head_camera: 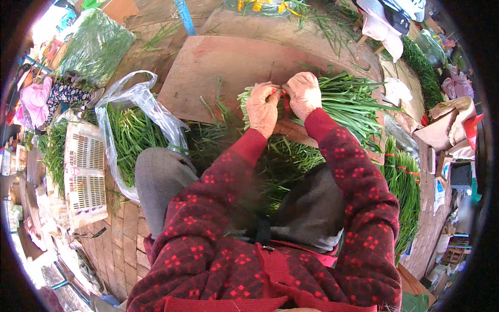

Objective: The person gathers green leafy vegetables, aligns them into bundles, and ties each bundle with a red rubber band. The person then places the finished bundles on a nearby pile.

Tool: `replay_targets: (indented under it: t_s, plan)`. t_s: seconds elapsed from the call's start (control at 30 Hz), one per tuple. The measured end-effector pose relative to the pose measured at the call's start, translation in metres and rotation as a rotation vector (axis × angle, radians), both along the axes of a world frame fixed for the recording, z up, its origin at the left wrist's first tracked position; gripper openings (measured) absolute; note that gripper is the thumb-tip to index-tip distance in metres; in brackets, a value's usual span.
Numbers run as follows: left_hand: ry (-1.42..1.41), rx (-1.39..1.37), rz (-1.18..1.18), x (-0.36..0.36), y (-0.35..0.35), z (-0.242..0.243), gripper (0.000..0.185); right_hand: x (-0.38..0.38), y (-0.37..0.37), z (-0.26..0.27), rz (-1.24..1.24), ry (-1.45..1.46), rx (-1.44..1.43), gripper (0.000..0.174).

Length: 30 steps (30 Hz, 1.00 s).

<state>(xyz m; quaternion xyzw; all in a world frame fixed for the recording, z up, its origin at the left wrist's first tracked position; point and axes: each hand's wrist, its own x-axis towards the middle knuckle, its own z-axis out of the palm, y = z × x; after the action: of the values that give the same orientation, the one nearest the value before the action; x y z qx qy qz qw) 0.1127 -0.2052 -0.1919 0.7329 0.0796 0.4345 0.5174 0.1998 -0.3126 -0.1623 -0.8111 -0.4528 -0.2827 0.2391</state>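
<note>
A bunch of long green leafy stalks, like garlic chives (347, 97), lies across a worn wooden board (218, 70), its pale cut ends to the left. A red tie (287, 105) runs around the bunch. My left hand (263, 107) is over the pale ends, thumb and fingertips pinched together at the tie. Touching the bunch just right of the tie, my right hand (304, 93) is curled, with its fingertips meeting those of the left. Both hands seem to hold the tie's ends, though the fingers hide most of it.
Left of my knee, an open clear plastic bag (113, 136) holds loose green stalks, beside a pale plastic crate (85, 171). Bunches with red ties (401, 187) lie to the right. A filled plastic bag (97, 46) is at upper left, near a blue metal post (185, 17).
</note>
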Motion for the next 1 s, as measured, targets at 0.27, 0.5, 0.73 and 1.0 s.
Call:
replay_targets:
  t_s: [0.27, 0.5, 0.73, 1.0]
  plan:
    - [0.203, 0.584, 0.010, 0.033, 0.042, 0.017, 0.008, -0.016, -0.004, 0.024, 0.063, -0.227, -0.291, 0.015]
    - [0.637, 0.302, -0.312, 0.054, 0.048, 0.026, 0.017, -0.031, 0.020, 0.021, -0.139, 0.010, -0.419, 0.017]
    - [0.093, 0.451, 0.055, 0.004, 0.016, 0.032, 0.010, -0.026, 0.003, 0.008, -0.021, 0.196, -0.176, 0.018]
    - [0.123, 0.441, 0.018, -0.001, 0.002, 0.015, 0.019, 0.012, -0.014, 0.000, 0.146, 0.521, -0.170, 0.034]
